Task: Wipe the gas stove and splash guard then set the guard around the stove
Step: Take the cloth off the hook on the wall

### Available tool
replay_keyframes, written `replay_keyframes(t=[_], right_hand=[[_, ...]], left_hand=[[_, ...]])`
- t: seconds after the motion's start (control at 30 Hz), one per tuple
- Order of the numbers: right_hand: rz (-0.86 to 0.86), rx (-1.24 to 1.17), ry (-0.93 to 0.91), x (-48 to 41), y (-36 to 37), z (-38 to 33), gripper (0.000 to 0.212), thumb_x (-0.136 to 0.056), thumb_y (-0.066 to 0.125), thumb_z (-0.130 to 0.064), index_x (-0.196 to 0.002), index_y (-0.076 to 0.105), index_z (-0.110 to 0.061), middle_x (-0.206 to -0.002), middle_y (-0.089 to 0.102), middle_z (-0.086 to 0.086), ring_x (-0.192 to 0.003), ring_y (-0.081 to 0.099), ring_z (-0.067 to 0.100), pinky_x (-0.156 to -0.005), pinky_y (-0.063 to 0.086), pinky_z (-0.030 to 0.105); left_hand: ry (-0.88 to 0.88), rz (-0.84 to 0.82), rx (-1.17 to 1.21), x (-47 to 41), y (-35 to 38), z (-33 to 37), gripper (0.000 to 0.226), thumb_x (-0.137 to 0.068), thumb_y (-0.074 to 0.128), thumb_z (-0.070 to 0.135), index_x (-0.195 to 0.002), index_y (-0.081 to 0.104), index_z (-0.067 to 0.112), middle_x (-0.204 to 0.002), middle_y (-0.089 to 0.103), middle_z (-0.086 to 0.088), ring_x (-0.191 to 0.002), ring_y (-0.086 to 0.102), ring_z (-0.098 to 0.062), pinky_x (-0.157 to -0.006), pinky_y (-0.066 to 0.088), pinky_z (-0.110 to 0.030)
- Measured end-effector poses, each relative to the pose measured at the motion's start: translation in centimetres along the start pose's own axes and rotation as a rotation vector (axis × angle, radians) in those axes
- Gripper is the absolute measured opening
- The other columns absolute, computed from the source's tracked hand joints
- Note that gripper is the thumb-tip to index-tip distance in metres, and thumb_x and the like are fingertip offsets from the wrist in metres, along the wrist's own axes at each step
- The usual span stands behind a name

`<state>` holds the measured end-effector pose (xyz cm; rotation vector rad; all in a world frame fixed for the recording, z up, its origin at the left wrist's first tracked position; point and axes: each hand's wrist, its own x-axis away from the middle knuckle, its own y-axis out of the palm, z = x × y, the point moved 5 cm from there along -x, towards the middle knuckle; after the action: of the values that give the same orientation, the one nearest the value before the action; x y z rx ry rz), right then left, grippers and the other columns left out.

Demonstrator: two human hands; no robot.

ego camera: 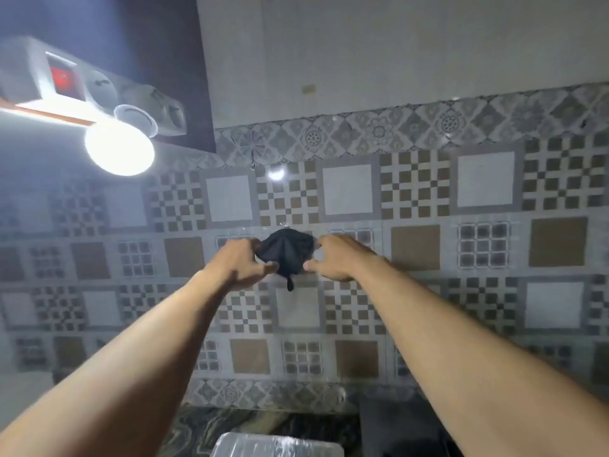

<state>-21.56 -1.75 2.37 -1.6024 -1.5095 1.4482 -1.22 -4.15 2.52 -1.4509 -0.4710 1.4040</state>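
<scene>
While held before the glossy checkered tiles, the bunched black cloth is pinched by left hand and right hand.

Both arms reach forward, left hand and right hand close together, fingers curled, pinching a dark cloth

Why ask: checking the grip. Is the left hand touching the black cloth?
Touching: head view shows the left hand pinching the black cloth.

No readable text, labels, numbers or signs anywhere.
</scene>
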Motion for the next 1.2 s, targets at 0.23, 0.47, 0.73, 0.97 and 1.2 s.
replay_keyframes(t=[0.23,0.47,0.73,0.97,1.2], right_hand=[[0.095,0.098,-0.068,-7.9,3.8,0.2,0.055,-0.093,0.058,-0.032,-0.143,0.044,-0.013,-0.136,0.051,0.011,-0.111,0.057,0.031,-0.091,0.051,0.043],[0.366,0.105,-0.103,-11.5,6.1,1.4,0.034,-0.100,0.054,-0.033,-0.124,0.059,-0.010,-0.118,0.060,0.011,-0.104,0.057,0.029,-0.077,0.043,0.034],[0.385,-0.129,-0.067,-12.3,5.6,1.6,0.013,-0.099,0.056,-0.022,-0.105,0.060,-0.011,-0.099,0.064,0.006,-0.086,0.059,0.022,-0.068,0.052,0.033],[0.290,-0.287,-0.035,-10.3,3.8,1.6,0.010,-0.096,0.057,-0.022,-0.097,0.065,-0.016,-0.089,0.066,0.002,-0.080,0.062,0.018,-0.072,0.058,0.038],[0.105,-0.345,0.114,-3.4,4.9,3.2,0.024,-0.089,0.057,-0.023,-0.081,0.063,-0.001,-0.074,0.065,0.006,-0.070,0.061,0.022,-0.061,0.046,0.031]], left_hand=[[-0.098,0.032,0.025,-4.3,3.2,-4.2,0.040,-0.092,0.060,0.045,-0.124,0.063,0.022,-0.129,0.064,-0.002,-0.112,0.060,-0.021,-0.096,0.050,-0.037],[-0.093,0.184,-0.016,-6.7,5.5,-5.5,0.034,-0.097,0.054,0.041,-0.124,0.062,0.022,-0.117,0.064,-0.004,-0.104,0.062,-0.023,-0.084,0.050,-0.035],[-0.098,0.235,0.043,-7.7,5.3,-5.0,0.019,-0.100,0.049,0.025,-0.109,0.061,0.013,-0.103,0.065,-0.006,-0.088,0.060,-0.022,-0.070,0.050,-0.033],[-0.124,0.185,0.179,-6.7,3.5,-4.3,0.012,-0.099,0.053,0.020,-0.107,0.060,0.014,-0.101,0.068,-0.009,-0.088,0.062,-0.023,-0.067,0.044,-0.029],[-0.220,0.014,0.179,-2.1,5.3,-1.9,0.019,-0.094,0.058,0.017,-0.107,0.071,0.013,-0.100,0.068,-0.009,-0.085,0.060,-0.022,-0.070,0.044,-0.029]])
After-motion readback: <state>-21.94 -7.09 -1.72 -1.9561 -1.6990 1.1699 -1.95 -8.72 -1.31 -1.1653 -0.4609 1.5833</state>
